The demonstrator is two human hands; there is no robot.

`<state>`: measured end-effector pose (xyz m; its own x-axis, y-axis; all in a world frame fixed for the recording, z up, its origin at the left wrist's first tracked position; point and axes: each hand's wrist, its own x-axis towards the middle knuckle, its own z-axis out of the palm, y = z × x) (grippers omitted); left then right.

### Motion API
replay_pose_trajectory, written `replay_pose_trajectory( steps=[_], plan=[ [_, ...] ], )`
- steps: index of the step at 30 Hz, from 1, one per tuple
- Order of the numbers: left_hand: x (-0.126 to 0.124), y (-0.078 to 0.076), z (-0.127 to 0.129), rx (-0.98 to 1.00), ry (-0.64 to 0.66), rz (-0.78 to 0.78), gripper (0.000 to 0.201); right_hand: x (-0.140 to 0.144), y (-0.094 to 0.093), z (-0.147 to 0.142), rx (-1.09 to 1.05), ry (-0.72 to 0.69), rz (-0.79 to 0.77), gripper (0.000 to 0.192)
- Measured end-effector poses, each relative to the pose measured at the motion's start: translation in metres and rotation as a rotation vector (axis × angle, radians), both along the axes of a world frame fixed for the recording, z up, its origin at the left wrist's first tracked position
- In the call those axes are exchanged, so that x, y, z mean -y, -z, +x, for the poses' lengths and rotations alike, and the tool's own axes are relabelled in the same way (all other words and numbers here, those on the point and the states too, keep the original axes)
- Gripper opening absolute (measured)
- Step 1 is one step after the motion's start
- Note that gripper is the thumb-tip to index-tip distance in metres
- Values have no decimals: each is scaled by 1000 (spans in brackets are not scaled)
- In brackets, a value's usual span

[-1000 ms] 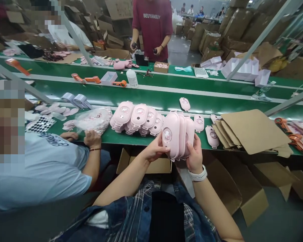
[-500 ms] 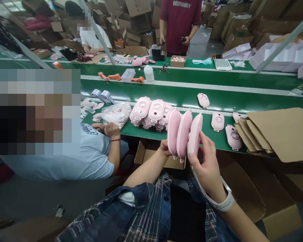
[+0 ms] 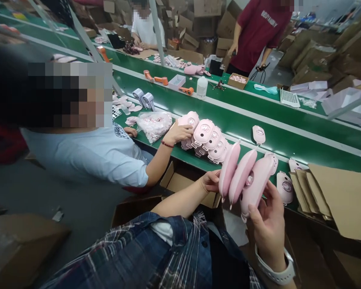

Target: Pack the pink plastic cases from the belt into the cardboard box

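Three pink plastic cases [image 3: 242,176] stand on edge, side by side like books, pinched between the person's two hands above the near edge of the green tabletop [image 3: 258,124]. The left hand [image 3: 210,181] presses flat against the outer face of the leftmost case, fingers closed onto it; the right hand [image 3: 269,218] cups the rightmost one from below and behind, thumb and fingers curled round its rim. Each hand's grip is closed on the stack, not on a single case.

They look like light, rigid, smooth shells, so they would likely slide against each other if the squeeze eases. Holding is safest on the broad outer faces, pressing inward, with a finger under the lower edges. Small tabs at the bottom ends look breakable.

A co-worker's hand [image 3: 180,132] rests on a row of similar cases [image 3: 206,138] on the tabletop.
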<state>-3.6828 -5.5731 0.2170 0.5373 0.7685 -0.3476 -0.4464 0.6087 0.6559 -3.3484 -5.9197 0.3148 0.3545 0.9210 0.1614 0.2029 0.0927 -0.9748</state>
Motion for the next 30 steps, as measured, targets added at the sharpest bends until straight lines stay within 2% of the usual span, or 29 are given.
replay_pose_trajectory(
  steps=[2, 4, 6, 10, 11, 13, 17, 20, 23, 27, 28, 30],
  plan=[
    [7, -11, 5, 16, 0, -3, 70, 1, 0, 5, -85, 16, 0, 76],
    [35, -25, 25, 52, 9, 12, 64, 1, 1, 11, -172, 49, -17, 76],
    [83, -37, 62, 112, 49, 43, 65, 1, 4, 17, -249, 80, -44, 74],
    [191, -47, 156, 259, 219, 101, 89, -1, 10, 23, -351, 111, -40, 70],
    [208, -48, 172, 311, 303, 119, 89, -1, 12, 23, -364, 117, -35, 70],
    [226, -50, 188, 343, 329, 125, 88, -3, 15, 24, -383, 124, -34, 70],
    [224, -54, 195, 261, 252, 74, 84, -5, 24, 23, -444, 148, -71, 70],
    [222, -50, 194, 161, 175, 69, 85, -6, 31, 23, -514, 183, -102, 70],
    [211, -45, 164, 96, 100, 67, 84, -3, 39, 26, -570, 205, -132, 68],
    [163, -41, 97, 54, 9, 82, 63, 2, 51, 31, -637, 194, -162, 66],
    [151, -39, 89, 21, -18, 114, 54, 3, 54, 32, -660, 182, -168, 66],
    [139, -33, 94, -90, -39, 278, 45, 4, 61, 32, -712, 161, -182, 66]
  ],
)
